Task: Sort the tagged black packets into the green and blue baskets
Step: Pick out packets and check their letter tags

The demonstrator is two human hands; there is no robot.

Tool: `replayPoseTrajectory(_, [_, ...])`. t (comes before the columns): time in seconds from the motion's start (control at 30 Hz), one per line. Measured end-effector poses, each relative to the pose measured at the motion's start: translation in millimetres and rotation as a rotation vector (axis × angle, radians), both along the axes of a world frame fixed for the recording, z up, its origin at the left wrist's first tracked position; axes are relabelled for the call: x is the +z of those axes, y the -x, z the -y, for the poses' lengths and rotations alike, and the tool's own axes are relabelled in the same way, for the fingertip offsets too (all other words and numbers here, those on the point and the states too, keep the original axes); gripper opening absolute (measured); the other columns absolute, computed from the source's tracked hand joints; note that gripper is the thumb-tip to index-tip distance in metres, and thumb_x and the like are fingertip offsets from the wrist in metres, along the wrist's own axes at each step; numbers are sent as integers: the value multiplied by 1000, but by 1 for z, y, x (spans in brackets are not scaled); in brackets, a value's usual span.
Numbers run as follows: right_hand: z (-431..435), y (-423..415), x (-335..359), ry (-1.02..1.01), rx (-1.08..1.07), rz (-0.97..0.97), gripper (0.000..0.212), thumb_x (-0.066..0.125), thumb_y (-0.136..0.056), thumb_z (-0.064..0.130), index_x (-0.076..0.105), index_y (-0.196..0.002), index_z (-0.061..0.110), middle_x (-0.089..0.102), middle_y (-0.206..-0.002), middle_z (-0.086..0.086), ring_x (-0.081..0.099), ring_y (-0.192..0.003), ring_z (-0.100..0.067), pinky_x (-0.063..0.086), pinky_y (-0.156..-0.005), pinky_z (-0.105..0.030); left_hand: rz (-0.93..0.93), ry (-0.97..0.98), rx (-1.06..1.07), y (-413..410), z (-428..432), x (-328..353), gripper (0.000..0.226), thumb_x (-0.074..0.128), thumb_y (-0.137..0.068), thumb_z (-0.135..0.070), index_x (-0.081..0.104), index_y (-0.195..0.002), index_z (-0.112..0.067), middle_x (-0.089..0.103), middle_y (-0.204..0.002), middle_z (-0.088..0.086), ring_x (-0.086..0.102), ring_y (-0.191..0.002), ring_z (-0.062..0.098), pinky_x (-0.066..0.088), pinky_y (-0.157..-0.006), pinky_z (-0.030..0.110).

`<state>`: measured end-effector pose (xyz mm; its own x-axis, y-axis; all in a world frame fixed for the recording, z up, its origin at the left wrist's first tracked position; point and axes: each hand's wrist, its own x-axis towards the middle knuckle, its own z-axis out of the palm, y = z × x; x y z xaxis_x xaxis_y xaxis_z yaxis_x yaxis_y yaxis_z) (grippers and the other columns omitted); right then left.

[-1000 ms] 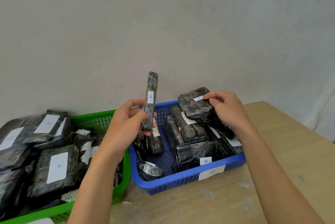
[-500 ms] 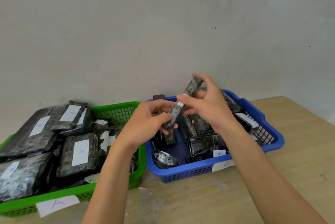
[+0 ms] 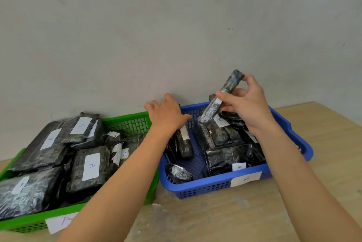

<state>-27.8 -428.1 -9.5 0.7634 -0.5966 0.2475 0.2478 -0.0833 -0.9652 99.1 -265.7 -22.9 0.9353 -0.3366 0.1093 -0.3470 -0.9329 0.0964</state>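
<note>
Right hand (image 3: 248,108) grips a packet (image 3: 221,97) over the packet-filled blue basket (image 3: 293,136); left hand (image 3: 166,116) open.

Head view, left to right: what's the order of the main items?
Green basket with A-tagged packets → left hand → blue basket with B-tagged packets → slim packet → right hand, whose grip holds that packet tilted over the blue basket.
</note>
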Motion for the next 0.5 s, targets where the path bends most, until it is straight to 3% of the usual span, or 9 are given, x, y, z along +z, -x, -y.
replayPoseTrajectory(0.1, [-4,0,-1,13,21,-13,68,86,-84,9,49,-140,22,82,-93,-5,81,-86,-19,64,-67,-29,14,95,-16,-2,3,-5,76,75,-79,-59,41,-130,-13,68,-123,12,57,-124,38,29,-105,50])
replayPoseTrajectory(0.2, [-5,0,-2,7,7,-12,79,86,-84,7,41,-145,29,82,-93,-8,81,-86,-19,65,-67,-29,-75,400,-57,-5,-9,6,71,85,-74,-50,48,-123,-15,67,-117,10,65,-110,35,47,-95,44])
replayPoseTrajectory(0.27, [-7,-1,-3,21,-8,-6,79,85,-84,7,38,-140,34,82,-92,-7,81,-86,-19,65,-69,-31,-68,713,-116,-2,-28,19,63,91,-71,-42,56,-116,-15,68,-103,3,68,-96,23,52,-75,27])
replayPoseTrajectory(0.33, [-12,-2,-3,64,-9,-5,72,86,-83,8,42,-132,37,82,-92,0,80,-84,-18,66,-69,-33,55,948,-160,8,-55,29,49,91,-71,-38,63,-107,-20,67,-88,-12,65,-78,-4,42,-61,5])
replayPoseTrajectory(0.37, [-16,-3,-4,92,-7,-8,69,86,-82,9,45,-128,39,82,-91,1,80,-82,-17,66,-67,-33,120,1032,-168,14,-69,32,44,90,-71,-38,64,-103,-24,66,-86,-16,63,-75,-10,41,-60,2])
replayPoseTrajectory(0.43, [-26,-9,-7,176,-18,-47,67,89,-77,12,50,-122,44,80,-89,-2,79,-78,-17,65,-63,-35,177,1169,-163,26,-95,33,39,89,-70,-41,64,-98,-31,70,-87,-17,64,-79,-11,45,-66,3])
replayPoseTrajectory(0.5, [-36,-20,-9,320,-29,-153,70,90,-73,16,52,-124,45,77,-90,-3,79,-75,-19,66,-66,-42,161,1277,-154,35,-114,29,39,90,-70,-41,63,-98,-33,72,-91,-15,68,-83,-3,54,-75,16])
